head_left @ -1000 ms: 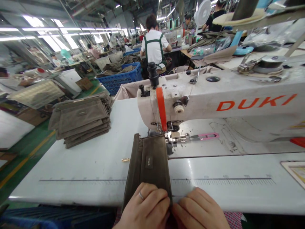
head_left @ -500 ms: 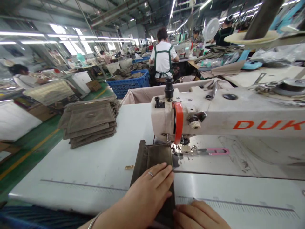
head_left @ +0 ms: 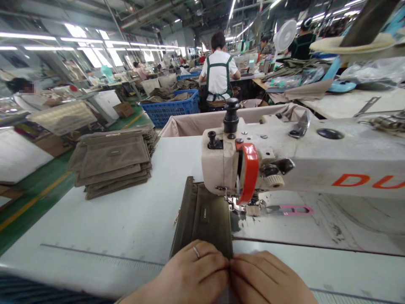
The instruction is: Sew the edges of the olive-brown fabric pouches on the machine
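A brown fabric pouch piece lies lengthwise on the white table, with a small label and a gold zip pull on its left side. Its far right edge reaches the presser foot of the sewing machine. My left hand lies over the near part of the piece, fingers bent and gripping its right edge. Close against it, my right hand pinches that same edge, fingertips nearly touching the left ones. The nearest end of the piece is hidden under my hands.
Several similar brown pieces are stacked on the table's left. Pink-handled thread snips lie right of the needle. A ruler scale marks the near table. Behind stand a blue crate, a fabric-lined bin and a seated person.
My left hand has drawn back toward me and its flat fingers have curled into a grip, uncovering the label. My right hand has come up beside it. The piece has advanced slightly along the machine.
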`<state>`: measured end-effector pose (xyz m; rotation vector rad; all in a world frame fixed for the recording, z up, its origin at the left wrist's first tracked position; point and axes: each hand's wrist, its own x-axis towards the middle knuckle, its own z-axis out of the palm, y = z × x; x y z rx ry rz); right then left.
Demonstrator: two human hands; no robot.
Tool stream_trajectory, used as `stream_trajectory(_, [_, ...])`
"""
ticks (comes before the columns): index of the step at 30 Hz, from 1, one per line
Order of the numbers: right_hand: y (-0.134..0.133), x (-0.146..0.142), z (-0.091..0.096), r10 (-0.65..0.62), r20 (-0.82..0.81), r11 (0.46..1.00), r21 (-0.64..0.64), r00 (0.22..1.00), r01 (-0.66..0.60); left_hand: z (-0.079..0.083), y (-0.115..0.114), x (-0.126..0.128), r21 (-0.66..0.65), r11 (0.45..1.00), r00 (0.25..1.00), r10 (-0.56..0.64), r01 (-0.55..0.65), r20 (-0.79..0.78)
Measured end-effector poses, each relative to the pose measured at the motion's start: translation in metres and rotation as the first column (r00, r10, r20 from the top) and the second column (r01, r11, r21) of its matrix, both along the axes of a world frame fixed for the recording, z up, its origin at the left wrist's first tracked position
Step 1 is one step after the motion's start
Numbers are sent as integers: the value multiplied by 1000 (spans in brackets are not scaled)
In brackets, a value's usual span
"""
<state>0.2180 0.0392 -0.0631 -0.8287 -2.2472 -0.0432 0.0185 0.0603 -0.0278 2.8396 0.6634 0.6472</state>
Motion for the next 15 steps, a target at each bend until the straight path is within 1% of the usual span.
stream_trajectory(1, [2,1,0,3,13,1000,0,1000,-3,-1,2,-1,-9,1000,1000,-13,13,-13])
stream_trajectory(4, [9,4,-1,3,35,1000,-13,999,-3,-4,11,-5,-88,996,998,-31,26,-53])
stream_trajectory(6, [13,7,-2,17,44,999,-49,999,-14,-6,17,-7,-127,992,998,-27,20,-52])
stream_trajectory(8, [16,9,0,47,58,992,-117,997,-40,-8,22,-7,-146,989,998,-20,12,-52])
stream_trajectory(11, [24,12,4,84,84,973,-221,993,-64,-11,32,-7,-129,992,999,-13,8,-38])
stream_trajectory(15, [37,12,8,101,96,961,-268,990,-72,-12,47,-7,-51,998,999,-28,27,-20])
